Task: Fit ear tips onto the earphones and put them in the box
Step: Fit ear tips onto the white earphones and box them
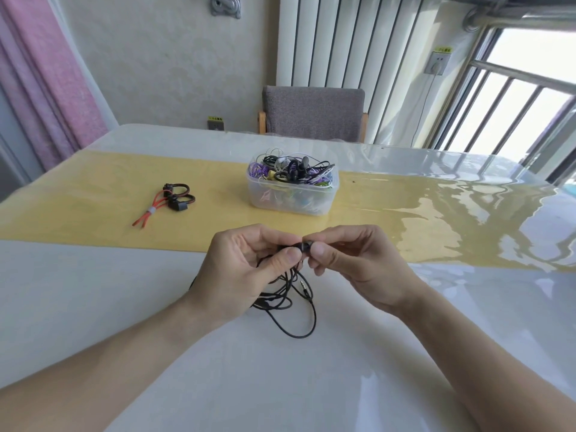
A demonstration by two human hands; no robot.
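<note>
- Black earphones: one earbud is held up between both hands, just above the tabletop, and the cable hangs down in loose loops onto the surface, with the plug lying beside them.
- The left hand has its fingers curled around the earbud end and the cable, thumb pressed on top. The right hand pinches the dark front of the earbud with thumb and forefinger; I judge this is the ear tip being pushed on, but the piece is too small to be sure.
- To do this step well, hold the earbud still with the left hand and press the tip straight along the nozzle, with a small turning, until its rim sits evenly all around.
- Do not pull on the cable; grip the hard shell.
- The clear box, already full of other earphones, stands farther back on the yellow runner. A red and black pair lies to its left, well apart.
- Gather the cable in loops before putting it in.
</note>
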